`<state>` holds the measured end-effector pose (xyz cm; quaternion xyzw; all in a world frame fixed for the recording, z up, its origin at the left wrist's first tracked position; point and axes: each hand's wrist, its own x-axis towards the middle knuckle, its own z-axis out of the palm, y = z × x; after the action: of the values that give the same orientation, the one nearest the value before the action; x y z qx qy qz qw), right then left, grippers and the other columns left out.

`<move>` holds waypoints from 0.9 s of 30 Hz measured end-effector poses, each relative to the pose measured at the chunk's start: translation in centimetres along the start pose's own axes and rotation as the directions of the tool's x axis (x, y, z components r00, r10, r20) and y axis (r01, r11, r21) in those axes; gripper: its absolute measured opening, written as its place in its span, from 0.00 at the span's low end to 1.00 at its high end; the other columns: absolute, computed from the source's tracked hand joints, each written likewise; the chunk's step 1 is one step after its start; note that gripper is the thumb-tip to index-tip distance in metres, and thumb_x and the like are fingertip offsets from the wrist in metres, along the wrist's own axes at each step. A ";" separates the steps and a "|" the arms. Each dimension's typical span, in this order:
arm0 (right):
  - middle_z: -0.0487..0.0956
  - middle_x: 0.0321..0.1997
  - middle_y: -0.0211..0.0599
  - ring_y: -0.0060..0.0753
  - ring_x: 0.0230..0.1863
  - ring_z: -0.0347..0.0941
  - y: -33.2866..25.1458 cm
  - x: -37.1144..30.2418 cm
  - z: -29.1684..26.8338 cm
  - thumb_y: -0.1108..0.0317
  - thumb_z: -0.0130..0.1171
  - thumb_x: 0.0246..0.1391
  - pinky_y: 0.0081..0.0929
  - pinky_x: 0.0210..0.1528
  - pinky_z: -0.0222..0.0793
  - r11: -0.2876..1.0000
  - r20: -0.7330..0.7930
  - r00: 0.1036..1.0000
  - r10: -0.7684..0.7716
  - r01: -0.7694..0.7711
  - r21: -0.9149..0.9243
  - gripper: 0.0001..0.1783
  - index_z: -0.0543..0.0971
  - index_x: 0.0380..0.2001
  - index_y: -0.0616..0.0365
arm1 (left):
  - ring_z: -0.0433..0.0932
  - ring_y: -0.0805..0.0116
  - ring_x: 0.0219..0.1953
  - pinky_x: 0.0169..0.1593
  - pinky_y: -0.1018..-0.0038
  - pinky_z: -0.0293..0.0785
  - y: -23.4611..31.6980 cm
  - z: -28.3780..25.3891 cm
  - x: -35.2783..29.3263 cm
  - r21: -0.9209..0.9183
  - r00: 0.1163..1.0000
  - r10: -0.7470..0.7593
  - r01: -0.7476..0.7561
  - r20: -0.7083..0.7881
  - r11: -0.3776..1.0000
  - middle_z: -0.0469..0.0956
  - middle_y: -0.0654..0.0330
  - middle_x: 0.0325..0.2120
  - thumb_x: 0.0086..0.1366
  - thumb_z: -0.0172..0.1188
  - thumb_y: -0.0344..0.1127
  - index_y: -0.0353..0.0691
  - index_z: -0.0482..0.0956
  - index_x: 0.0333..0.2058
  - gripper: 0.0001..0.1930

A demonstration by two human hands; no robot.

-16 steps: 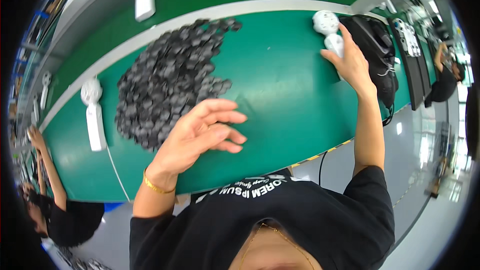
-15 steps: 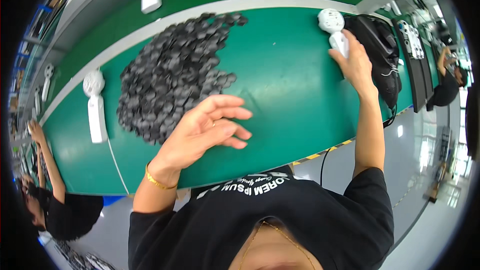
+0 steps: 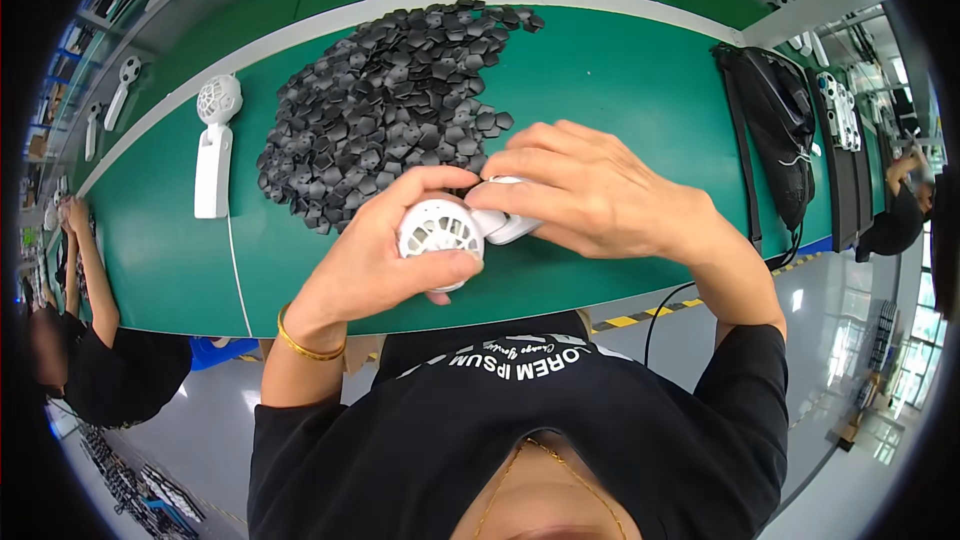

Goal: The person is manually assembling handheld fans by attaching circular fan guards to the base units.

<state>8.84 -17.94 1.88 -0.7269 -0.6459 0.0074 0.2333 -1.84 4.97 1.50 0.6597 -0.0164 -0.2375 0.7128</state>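
Note:
A white handheld fan (image 3: 437,228) with a ball-shaped, slotted head is held between both hands above the table's near side. My left hand (image 3: 362,262) wraps round the head, its thumb across the front of the ball. On the right, my right hand (image 3: 600,192) is closed round the fan's white handle, much of which its fingers cover. Just beyond my left hand lies a wide heap of small black pentagon-shaped pieces (image 3: 390,100). Whether a black piece is between my fingers is hidden.
Another white fan (image 3: 213,165) lies left of the heap, near a pale cord. A black bag (image 3: 768,130) rests at the right beside a dark tray (image 3: 840,170) of white parts. Beyond the table's pale ledge (image 3: 600,2) lie more white fans. People work at both sides.
My right hand has brought the fan from beside the black bag to the middle. My left hand has closed round its head.

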 end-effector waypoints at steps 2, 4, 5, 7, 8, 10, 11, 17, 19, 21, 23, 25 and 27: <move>0.76 0.47 0.38 0.43 0.45 0.73 -0.3 0.9 0.8 0.71 0.68 0.38 0.37 0.45 0.72 0.999 -0.039 0.998 0.041 -0.040 0.033 0.29 0.75 0.48 0.56 | 0.78 0.67 0.42 0.43 0.69 0.79 -0.4 -0.4 -0.7 -0.004 0.999 -0.037 0.037 -0.034 0.999 0.72 0.53 0.49 0.62 0.63 0.38 0.37 0.59 0.60 0.32; 0.76 0.47 0.39 0.43 0.45 0.73 -0.9 1.7 1.6 0.71 0.68 0.39 0.37 0.45 0.72 0.987 -0.114 0.984 0.138 -0.127 0.097 0.29 0.74 0.49 0.56 | 0.78 0.68 0.43 0.43 0.69 0.79 -1.8 -0.5 -1.3 -0.314 0.961 0.121 -0.198 -0.248 0.929 0.73 0.52 0.49 0.62 0.63 0.37 0.36 0.61 0.59 0.30; 0.76 0.47 0.39 0.43 0.45 0.73 -1.6 2.1 2.3 0.71 0.68 0.39 0.37 0.45 0.72 0.988 -0.111 0.985 0.133 -0.123 0.098 0.29 0.74 0.49 0.56 | 0.78 0.69 0.43 0.42 0.69 0.79 -2.6 -0.5 -1.5 -0.435 0.916 0.168 -0.327 -0.365 0.839 0.73 0.52 0.49 0.62 0.63 0.36 0.35 0.62 0.59 0.29; 0.76 0.47 0.40 0.44 0.45 0.73 -3.7 2.8 4.0 0.71 0.69 0.40 0.36 0.45 0.72 0.941 -0.253 0.914 0.316 -0.268 0.207 0.29 0.74 0.49 0.56 | 0.78 0.68 0.43 0.42 0.68 0.79 -4.2 1.0 -0.8 -0.377 0.850 0.186 -0.401 -0.493 0.835 0.74 0.52 0.48 0.63 0.62 0.36 0.34 0.63 0.58 0.28; 0.76 0.47 0.40 0.44 0.45 0.73 -4.5 3.1 4.7 0.71 0.69 0.41 0.35 0.45 0.72 0.904 -0.312 0.858 0.408 -0.333 0.268 0.29 0.73 0.49 0.57 | 0.78 0.68 0.43 0.43 0.67 0.79 -4.9 2.1 -0.2 -0.308 0.769 0.203 -0.463 -0.607 0.831 0.75 0.52 0.46 0.63 0.62 0.37 0.34 0.64 0.56 0.26; 0.76 0.47 0.41 0.44 0.45 0.74 -5.6 3.7 5.7 0.71 0.68 0.42 0.35 0.45 0.72 0.891 -0.306 0.860 0.408 -0.303 0.338 0.27 0.74 0.49 0.57 | 0.78 0.67 0.43 0.43 0.67 0.80 -5.2 2.4 -0.1 -0.230 0.673 0.214 -0.507 -0.708 0.831 0.76 0.52 0.45 0.64 0.61 0.37 0.33 0.65 0.55 0.25; 0.76 0.48 0.41 0.44 0.45 0.74 -6.0 4.0 6.1 0.71 0.67 0.43 0.35 0.45 0.72 0.875 -0.305 0.861 0.406 -0.271 0.401 0.26 0.74 0.48 0.58 | 0.79 0.66 0.42 0.42 0.66 0.80 -4.9 1.9 -0.1 -0.224 0.694 0.214 -0.483 -0.687 0.846 0.76 0.52 0.43 0.65 0.60 0.38 0.32 0.66 0.54 0.23; 0.74 0.53 0.41 0.45 0.50 0.72 1.1 4.4 7.5 0.69 0.66 0.45 0.36 0.51 0.69 0.935 -0.425 0.866 0.263 -0.121 0.332 0.19 0.78 0.44 0.57 | 0.81 0.62 0.38 0.39 0.66 0.82 -4.6 -0.5 -1.4 -0.492 0.846 0.129 -0.417 -0.518 0.764 0.78 0.52 0.35 0.69 0.54 0.44 0.32 0.71 0.46 0.19; 0.74 0.54 0.40 0.46 0.56 0.68 2.1 5.7 8.0 0.69 0.64 0.47 0.39 0.56 0.65 0.980 -0.500 0.846 0.186 -0.196 0.034 0.14 0.80 0.40 0.54 | 0.81 0.61 0.37 0.39 0.65 0.83 -4.8 -0.5 -1.4 -0.496 0.860 0.164 -0.424 -0.484 0.758 0.78 0.52 0.35 0.69 0.53 0.45 0.31 0.71 0.45 0.19; 0.74 0.54 0.39 0.46 0.57 0.67 2.4 5.5 8.4 0.69 0.64 0.48 0.39 0.57 0.64 0.980 -0.463 0.868 0.180 -0.199 0.008 0.13 0.81 0.40 0.53 | 0.81 0.60 0.35 0.38 0.64 0.83 -4.9 -0.5 -1.4 -0.509 0.873 0.234 -0.446 -0.427 0.736 0.77 0.51 0.34 0.69 0.51 0.48 0.31 0.71 0.44 0.21; 0.75 0.54 0.38 0.46 0.59 0.66 2.7 5.3 9.0 0.70 0.64 0.48 0.40 0.59 0.61 0.985 -0.368 0.919 0.144 -0.169 -0.037 0.13 0.81 0.40 0.51 | 0.81 0.59 0.35 0.38 0.63 0.83 -4.9 -0.1 -1.3 -0.521 0.887 0.235 -0.429 -0.398 0.738 0.77 0.50 0.34 0.69 0.52 0.48 0.31 0.70 0.44 0.22; 0.75 0.54 0.38 0.46 0.59 0.66 3.9 3.7 8.7 0.70 0.63 0.48 0.40 0.59 0.62 0.973 -0.393 0.900 0.188 -0.225 -0.049 0.13 0.81 0.40 0.52 | 0.81 0.58 0.36 0.40 0.61 0.84 -4.9 0.3 -1.1 -0.545 0.903 0.245 -0.412 -0.353 0.730 0.77 0.49 0.34 0.69 0.52 0.50 0.30 0.70 0.44 0.23; 0.75 0.54 0.38 0.46 0.59 0.66 5.3 0.9 7.7 0.71 0.62 0.49 0.40 0.59 0.62 0.941 -0.444 0.855 0.269 -0.332 -0.069 0.12 0.82 0.40 0.53 | 0.81 0.57 0.37 0.40 0.60 0.84 -4.9 0.4 -0.8 -0.541 0.916 0.235 -0.384 -0.325 0.749 0.77 0.49 0.34 0.68 0.53 0.50 0.30 0.70 0.45 0.24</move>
<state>11.54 -14.83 -6.58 -0.8173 -0.4559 -0.1624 0.3128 -4.21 4.82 -2.85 0.4144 0.0339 -0.0280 0.9091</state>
